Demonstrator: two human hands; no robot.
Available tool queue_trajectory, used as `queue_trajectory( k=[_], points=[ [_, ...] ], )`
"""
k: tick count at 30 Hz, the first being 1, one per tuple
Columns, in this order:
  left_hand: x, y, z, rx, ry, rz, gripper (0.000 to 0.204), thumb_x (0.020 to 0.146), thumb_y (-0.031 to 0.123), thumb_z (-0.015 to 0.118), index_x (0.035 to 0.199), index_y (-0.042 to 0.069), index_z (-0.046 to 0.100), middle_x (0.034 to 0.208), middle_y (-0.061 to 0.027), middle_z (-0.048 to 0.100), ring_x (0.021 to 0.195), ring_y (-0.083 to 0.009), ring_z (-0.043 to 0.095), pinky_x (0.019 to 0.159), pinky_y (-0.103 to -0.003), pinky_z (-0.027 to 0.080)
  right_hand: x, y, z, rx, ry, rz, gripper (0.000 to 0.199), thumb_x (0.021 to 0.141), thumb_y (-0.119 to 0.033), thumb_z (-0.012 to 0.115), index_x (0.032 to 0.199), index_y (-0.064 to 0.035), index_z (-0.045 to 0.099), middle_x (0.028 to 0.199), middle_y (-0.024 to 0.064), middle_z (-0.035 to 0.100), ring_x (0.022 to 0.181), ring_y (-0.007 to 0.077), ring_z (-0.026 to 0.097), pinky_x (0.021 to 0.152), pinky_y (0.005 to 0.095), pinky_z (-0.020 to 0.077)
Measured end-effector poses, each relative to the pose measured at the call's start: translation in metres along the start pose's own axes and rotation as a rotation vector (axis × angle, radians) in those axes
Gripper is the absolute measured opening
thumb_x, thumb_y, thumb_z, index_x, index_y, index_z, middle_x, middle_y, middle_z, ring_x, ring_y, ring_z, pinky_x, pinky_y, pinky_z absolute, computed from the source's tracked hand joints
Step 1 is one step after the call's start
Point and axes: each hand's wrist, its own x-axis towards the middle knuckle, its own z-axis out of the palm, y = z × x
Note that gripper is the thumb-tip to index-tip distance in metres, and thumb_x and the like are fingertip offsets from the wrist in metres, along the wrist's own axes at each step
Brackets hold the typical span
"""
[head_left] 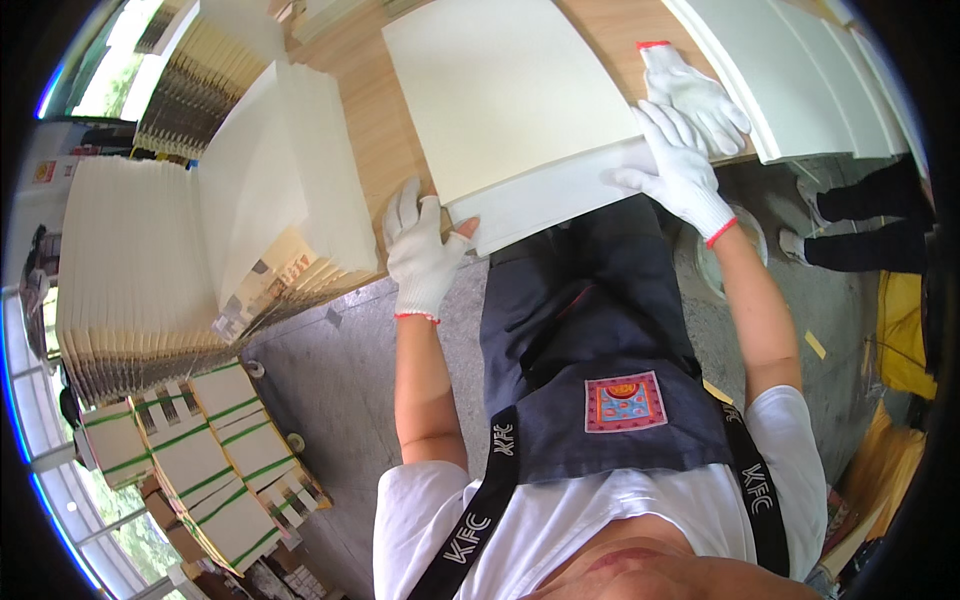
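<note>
A large cream sheet lies on the wooden table in front of me, with a whiter strip along its near edge. My left hand, in a white knitted glove with a red cuff, is at the strip's left end. Its fingers are apart and the thumb, bare at its tip, is beside the corner. On the right end of the strip, my right hand rests with fingers spread, gloved the same way. Just beyond it lies a loose white glove with a red edge, seemingly with no hand in it.
Tall stacks of white boards stand on the left, and more white sheets are piled at the right. Strapped bundles sit on the floor at lower left. A person's dark-clothed legs and a yellow bag are at the right.
</note>
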Motion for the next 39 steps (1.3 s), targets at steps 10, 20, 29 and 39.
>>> queue_trajectory(
  k=[10, 20, 29, 39],
  points=[
    [-0.001, 0.001, 0.001, 0.026, -0.022, -0.016, 0.054, 0.083, 0.044, 0.075, 0.114, 0.002, 0.062, 0.149, -0.0168, 0.043, 0.138, -0.0383, 0.037, 0.111, -0.046, 0.036, 0.0, 0.002, 0.002, -0.014, 0.002, 0.006, 0.1, 0.082, -0.072, 0.06, 0.151, -0.0041, 0.035, 0.158, 0.0129, 0.033, 0.148, 0.031, 0.025, 0.121, 0.0436, 0.0248],
    [0.0, 0.01, -0.006, -0.086, 0.077, -0.05, 0.052, 0.081, 0.034, 0.078, 0.119, 0.003, 0.061, 0.143, -0.0188, 0.049, 0.133, -0.0387, 0.043, 0.108, -0.046, 0.04, -0.002, 0.0, 0.002, -0.009, 0.041, -0.002, 0.101, 0.082, -0.071, 0.062, 0.153, -0.0057, 0.033, 0.158, 0.0147, 0.034, 0.148, 0.0298, 0.027, 0.121, 0.0443, 0.0228],
    [0.003, 0.027, -0.046, 0.012, -0.036, 0.385, 0.045, 0.061, 0.009, 0.083, 0.104, 0.016, 0.07, 0.111, -0.003, 0.065, 0.108, -0.0271, 0.06, 0.092, -0.04, 0.05, -0.005, 0.007, 0.002, 0.108, 0.085, -0.075, 0.091, 0.086, -0.06, 0.067, 0.153, -0.0086, 0.034, 0.156, 0.0159, 0.037, 0.147, 0.0306, 0.03, 0.12, 0.0445, 0.0266],
    [0.022, 0.028, -0.054, 0.051, -0.034, 0.455, 0.005, 0.074, 0.014, 0.07, 0.077, 0.017, 0.073, 0.087, 0.0016, 0.067, 0.092, -0.0221, 0.062, 0.083, -0.037, 0.052, -0.005, 0.01, -0.013, 0.551, 0.206, -0.028, 0.059, 0.09, -0.042, 0.07, 0.139, -0.0126, 0.055, 0.141, 0.0124, 0.056, 0.133, 0.0299, 0.05, 0.114, 0.0409, 0.0358]
  ],
)
